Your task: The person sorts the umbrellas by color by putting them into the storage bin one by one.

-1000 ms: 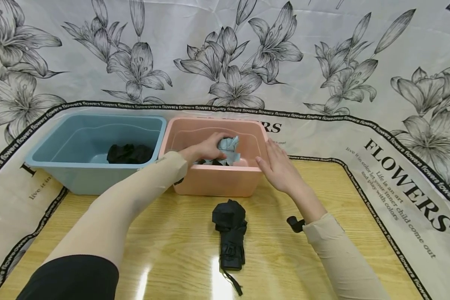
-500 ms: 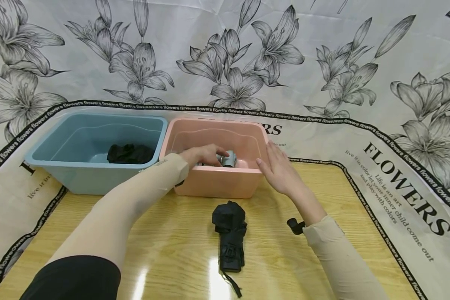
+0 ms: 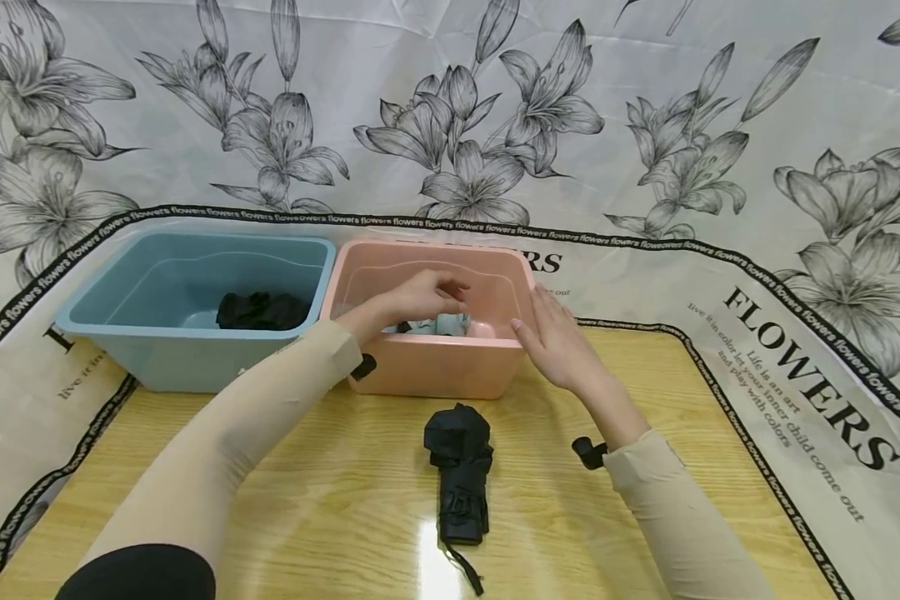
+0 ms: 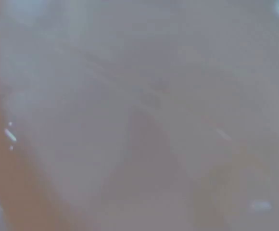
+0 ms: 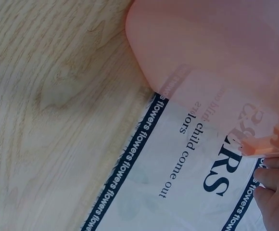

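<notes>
My left hand point(image 3: 429, 295) hovers over the pink bin point(image 3: 435, 367), fingers loosely bent with nothing seen between them. Below it, inside the bin, lies a light blue bundled thing point(image 3: 452, 324), mostly hidden by the hand and front wall. My right hand point(image 3: 566, 346) rests flat along the bin's right side, and its fingers point(image 5: 269, 178) touch the rim in the right wrist view. A folded black compact umbrella point(image 3: 461, 475) lies on the table in front of the bin, strap toward me. The left wrist view is blurred.
To the left, against the pink bin, stands a blue bin point(image 3: 180, 358) with a black bundled item point(image 3: 262, 311) inside. The wooden table point(image 3: 330, 500) is bordered behind and at the sides by a flower-printed cloth point(image 3: 690, 283).
My left hand has let go of the light blue thing, which now lies lower in the pink bin, and has risen slightly. My right hand stays at the rim.
</notes>
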`<state>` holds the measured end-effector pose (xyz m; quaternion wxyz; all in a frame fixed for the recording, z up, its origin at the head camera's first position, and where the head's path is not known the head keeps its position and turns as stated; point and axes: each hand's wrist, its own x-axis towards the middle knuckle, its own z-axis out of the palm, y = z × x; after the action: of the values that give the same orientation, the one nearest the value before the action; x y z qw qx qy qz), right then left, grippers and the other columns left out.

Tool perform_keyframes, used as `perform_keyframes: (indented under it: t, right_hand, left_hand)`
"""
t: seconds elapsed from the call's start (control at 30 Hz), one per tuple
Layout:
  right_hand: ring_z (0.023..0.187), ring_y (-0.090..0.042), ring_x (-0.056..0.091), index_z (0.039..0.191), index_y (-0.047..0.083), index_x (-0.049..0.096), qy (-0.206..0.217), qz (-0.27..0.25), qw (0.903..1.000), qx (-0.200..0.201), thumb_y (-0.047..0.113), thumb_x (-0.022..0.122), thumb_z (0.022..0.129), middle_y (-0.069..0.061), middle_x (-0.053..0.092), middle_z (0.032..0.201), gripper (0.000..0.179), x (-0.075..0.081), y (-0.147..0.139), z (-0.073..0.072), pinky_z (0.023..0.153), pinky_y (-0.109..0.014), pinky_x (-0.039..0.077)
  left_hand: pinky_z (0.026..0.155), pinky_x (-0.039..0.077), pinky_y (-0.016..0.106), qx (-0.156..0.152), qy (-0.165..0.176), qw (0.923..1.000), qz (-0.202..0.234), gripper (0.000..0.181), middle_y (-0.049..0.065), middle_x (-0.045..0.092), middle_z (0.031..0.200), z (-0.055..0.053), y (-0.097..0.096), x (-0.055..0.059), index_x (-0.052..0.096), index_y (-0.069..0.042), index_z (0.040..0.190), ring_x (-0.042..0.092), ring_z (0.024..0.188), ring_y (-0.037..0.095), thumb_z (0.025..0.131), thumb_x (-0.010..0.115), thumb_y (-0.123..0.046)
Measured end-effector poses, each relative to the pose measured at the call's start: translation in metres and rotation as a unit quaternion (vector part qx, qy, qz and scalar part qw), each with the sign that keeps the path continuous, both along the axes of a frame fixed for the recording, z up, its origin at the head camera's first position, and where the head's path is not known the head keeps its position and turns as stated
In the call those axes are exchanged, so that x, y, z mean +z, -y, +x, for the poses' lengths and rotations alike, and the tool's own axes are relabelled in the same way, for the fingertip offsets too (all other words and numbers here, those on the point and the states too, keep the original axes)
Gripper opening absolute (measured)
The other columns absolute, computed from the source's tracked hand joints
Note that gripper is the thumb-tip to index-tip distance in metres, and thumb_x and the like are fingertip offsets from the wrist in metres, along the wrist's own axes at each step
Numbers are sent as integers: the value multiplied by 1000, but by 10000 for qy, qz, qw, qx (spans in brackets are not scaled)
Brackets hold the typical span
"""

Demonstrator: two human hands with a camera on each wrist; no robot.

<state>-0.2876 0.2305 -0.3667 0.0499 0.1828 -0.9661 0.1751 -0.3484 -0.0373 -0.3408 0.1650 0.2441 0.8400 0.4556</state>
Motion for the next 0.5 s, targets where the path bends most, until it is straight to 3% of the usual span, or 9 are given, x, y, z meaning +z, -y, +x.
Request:
perform_keyframes:
  t: [0.2,0.3,0.4,0.5]
  right_hand:
    - [160,-37,3,165,-5,8,4,-65,10000,5,53,28,112,-19,2,173,81,-1,-1,-1,128,-56,4]
    - [160,-37,3,164,-5,8,-1,-93,10000,24,53,28,112,-19,2,173,81,-2,-2,-2,128,-56,3]
    - [160,-37,3,164,-5,8,-9,-123,9999,26,50,29,112,-19,2,173,79,-3,-2,-2,128,-56,3]
    - [160,-37,3,164,-5,8,-16,-149,9999,38,47,32,112,-19,2,173,78,-3,-1,-2,128,-56,3]
  left_hand:
    - [96,54,39,224,-674,9951,681,47,8,61,137,43,1,20,54,-14,151,61,120,23,105,64,-22]
    - [95,53,39,295,-1264,9871,942,47,7,61,136,64,1,22,54,-12,149,61,117,21,105,65,-21]
    - [89,53,38,409,-2155,9693,1106,46,9,61,135,82,1,19,55,-8,147,62,111,20,103,67,-17]
    - [81,53,39,593,-3012,9428,1302,42,12,61,131,97,1,11,59,-4,141,63,106,25,101,69,-11]
